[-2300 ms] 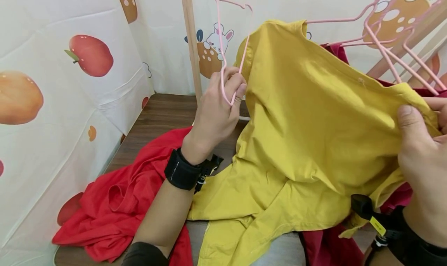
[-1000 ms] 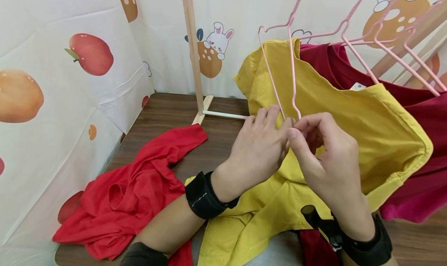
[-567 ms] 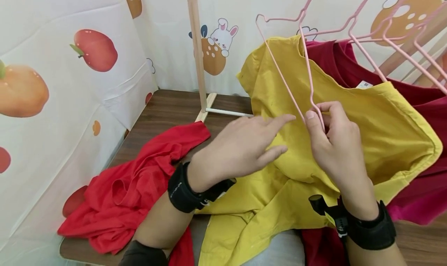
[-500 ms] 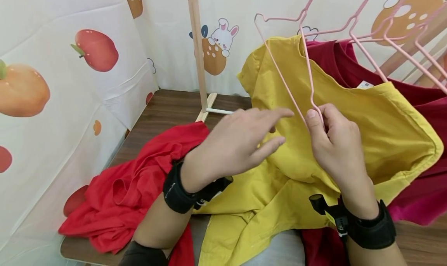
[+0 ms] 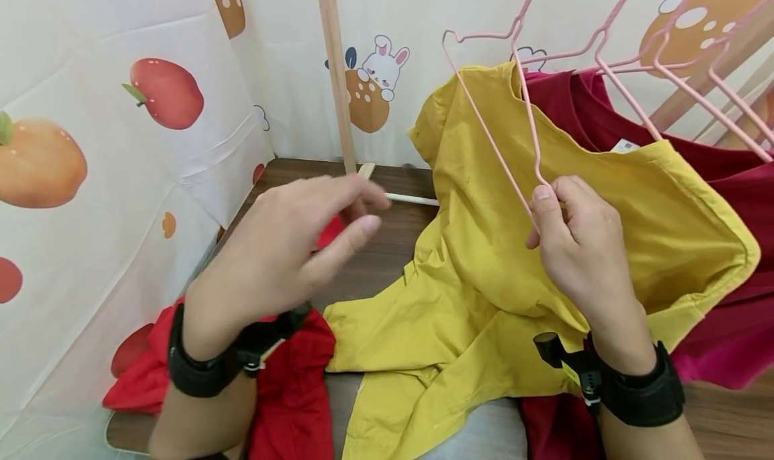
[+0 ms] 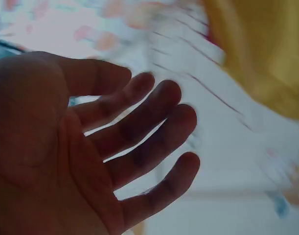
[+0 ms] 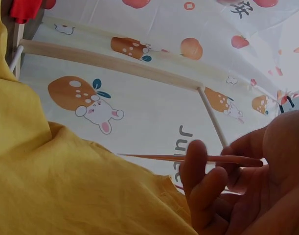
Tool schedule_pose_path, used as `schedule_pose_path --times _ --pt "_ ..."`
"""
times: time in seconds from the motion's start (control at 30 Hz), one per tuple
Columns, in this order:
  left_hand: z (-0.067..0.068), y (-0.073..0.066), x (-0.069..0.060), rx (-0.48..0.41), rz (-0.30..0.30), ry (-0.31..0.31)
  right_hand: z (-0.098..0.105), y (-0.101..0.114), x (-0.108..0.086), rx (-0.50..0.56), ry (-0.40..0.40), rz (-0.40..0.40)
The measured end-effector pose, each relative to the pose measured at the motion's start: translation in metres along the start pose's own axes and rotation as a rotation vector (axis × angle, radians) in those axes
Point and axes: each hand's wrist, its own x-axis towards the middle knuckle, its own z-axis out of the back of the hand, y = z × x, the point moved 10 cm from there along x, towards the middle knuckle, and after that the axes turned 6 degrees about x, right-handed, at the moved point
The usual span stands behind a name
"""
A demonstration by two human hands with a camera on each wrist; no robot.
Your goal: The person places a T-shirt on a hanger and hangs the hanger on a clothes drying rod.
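Observation:
My right hand [image 5: 583, 245] pinches the lower corner of a pink wire clothes hanger [image 5: 525, 97], thumb on top. In the right wrist view the fingers curl round the pink wire. Behind this hanger hangs a yellow shirt [image 5: 484, 245], its lower part spread over the table edge. My left hand [image 5: 284, 245] is in the air above a crumpled red garment [image 5: 296, 379], covering much of it. Its fingers are loosely bent, and the left wrist view shows nothing in the palm [image 6: 90, 161].
Dark red garments [image 5: 719, 178] hang at the right on more pink hangers [image 5: 629, 97]. A wooden rack post [image 5: 334, 70] stands at the back of the brown table [image 5: 387, 238], with a white rod [image 5: 414, 199] low beside it. Printed cloth walls [image 5: 121, 17] enclose the space.
The left hand held the hanger corner at first, then both hands met at it in front of the yellow shirt. The right hand now holds it, and the left has moved away leftward.

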Motion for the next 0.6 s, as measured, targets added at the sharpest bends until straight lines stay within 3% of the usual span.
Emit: schedule_pose_path --times 0.07,0.17,0.23,0.33,0.47,0.6 --pt "-0.012 0.031 -0.015 0.076 0.098 0.106 -0.001 -0.002 0.001 -0.013 0.022 -0.019" --pt "-0.03 0.087 -0.049 0.145 0.262 0.252 -0.005 -0.006 0.0 -0.04 0.067 -0.049" --pt "-0.041 0.121 -0.078 0.193 0.368 0.382 -0.008 -0.008 0.0 -0.061 0.099 -0.059" --pt "-0.055 0.16 -0.128 0.205 0.493 0.555 -0.013 -0.01 -0.001 -0.093 0.134 -0.058" --pt "-0.066 0.193 -0.193 0.173 0.606 0.681 -0.016 -0.012 -0.002 -0.113 0.158 -0.056" --pt "-0.068 0.204 -0.231 0.166 0.642 0.695 -0.018 -0.013 -0.001 -0.114 0.172 -0.061"
